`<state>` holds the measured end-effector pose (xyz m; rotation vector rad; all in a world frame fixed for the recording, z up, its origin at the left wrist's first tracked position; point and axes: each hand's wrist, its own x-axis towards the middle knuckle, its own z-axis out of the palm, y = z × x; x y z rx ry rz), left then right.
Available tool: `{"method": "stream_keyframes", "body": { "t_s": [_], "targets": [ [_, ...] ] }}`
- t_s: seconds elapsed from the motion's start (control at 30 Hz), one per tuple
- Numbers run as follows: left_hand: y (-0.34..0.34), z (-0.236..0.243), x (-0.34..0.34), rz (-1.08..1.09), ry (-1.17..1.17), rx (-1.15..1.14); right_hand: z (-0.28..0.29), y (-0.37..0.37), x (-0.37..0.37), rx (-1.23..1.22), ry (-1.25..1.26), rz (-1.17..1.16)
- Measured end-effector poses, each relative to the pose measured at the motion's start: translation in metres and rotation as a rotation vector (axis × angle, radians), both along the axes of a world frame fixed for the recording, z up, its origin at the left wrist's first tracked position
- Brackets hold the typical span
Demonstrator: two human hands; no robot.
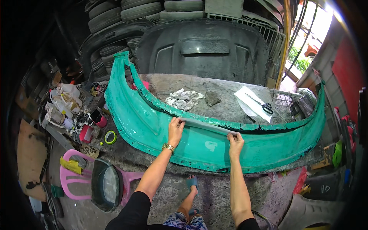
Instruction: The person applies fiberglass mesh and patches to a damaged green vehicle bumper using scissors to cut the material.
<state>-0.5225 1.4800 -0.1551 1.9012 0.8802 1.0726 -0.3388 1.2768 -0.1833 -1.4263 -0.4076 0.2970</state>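
Note:
A long, curved teal-painted car bumper [268, 149] lies across the worktable in front of me. Along its upper lip stretches a thin pale grey strip [209, 126], held at its two ends. My left hand [175, 132], with a gold watch at the wrist, pinches the left end. The right end is pinched in my right hand [235, 144]. The strip lies against or just over the bumper's upper face; whether it touches all along, I cannot tell. Below it, a lighter patch [210, 145] marks the paint.
Behind the bumper, the table holds a crumpled rag [184, 99], black-handled scissors [265, 107] on a white sheet [245, 97] and a dark lump [212, 98]. Yellow-green tape [110, 137] lies left. A pink chair [74, 186] bears a dark basin [100, 191]. A black hood [203, 34] stands behind.

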Motion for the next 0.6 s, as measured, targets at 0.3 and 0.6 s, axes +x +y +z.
{"method": "stream_keyframes", "body": {
  "t_s": [0.3, 0.6],
  "targets": [
    [0.005, -0.016, 0.004, 0.022, -0.037, -0.007, 0.000, 0.004, -0.003, 0.065, 0.049, -0.022],
    [0.006, -0.025, 0.008, 0.055, 0.005, -0.004, -0.004, 0.004, 0.000, 0.001, 0.001, -0.064]
  ]
}}
